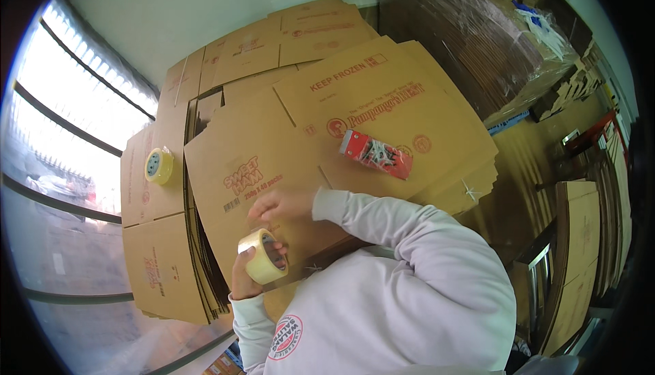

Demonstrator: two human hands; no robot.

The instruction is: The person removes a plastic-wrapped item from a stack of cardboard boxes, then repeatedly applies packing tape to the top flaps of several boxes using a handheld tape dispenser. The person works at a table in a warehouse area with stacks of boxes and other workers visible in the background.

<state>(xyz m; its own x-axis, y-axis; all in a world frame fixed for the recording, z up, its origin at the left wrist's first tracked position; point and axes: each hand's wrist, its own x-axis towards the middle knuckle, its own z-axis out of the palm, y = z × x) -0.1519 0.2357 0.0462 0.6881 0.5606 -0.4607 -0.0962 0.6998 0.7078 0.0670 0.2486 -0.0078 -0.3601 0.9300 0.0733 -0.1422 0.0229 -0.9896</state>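
My left hand (244, 279) grips a wide roll of clear yellowish packing tape (256, 262), fingers through the core and thumb on the outside. Just above the roll is my right hand (284, 207), blurred, its fingers bent towards the tape. Whether it pinches the tape's loose end cannot be made out. Both hands are over a stack of flattened cardboard cartons (276, 155) with red print. A red packet (378, 155) with a grey end lies on the top carton, right of my hands. A second tape roll (159, 166) rests on a lower stack to the left.
More flattened cartons (245, 53) are stacked behind. Plastic-wrapped cardboard (471, 42) stands at the back right, with white and blue material (545, 27) on top. Cardboard sheets (578, 252) lean at the right, beside a metal frame (540, 272). Translucent strip curtains (77, 252) hang at the left.
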